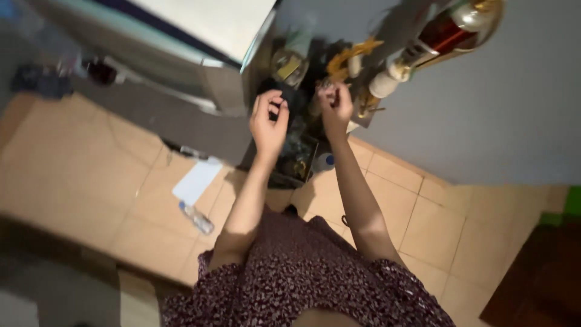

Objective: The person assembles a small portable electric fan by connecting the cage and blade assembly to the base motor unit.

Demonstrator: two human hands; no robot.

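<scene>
At upper centre, the right hand (336, 104) pinches a small dark object (334, 95), too blurred to identify; the left hand (269, 121) hovers half-curled beside it, empty, over a cluttered dark shelf (302, 158). Fiddly sorting work, I judge; steady fingers are needed.

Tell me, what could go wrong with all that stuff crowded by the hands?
The right hand pinches something small and dark, too blurred to name; it might slip into the dark cluttered stand below. The tall red and gold trophy stands close by, so an elbow could perhaps knock it. A plastic bottle lies on the tiled floor, easy to step on.
</scene>
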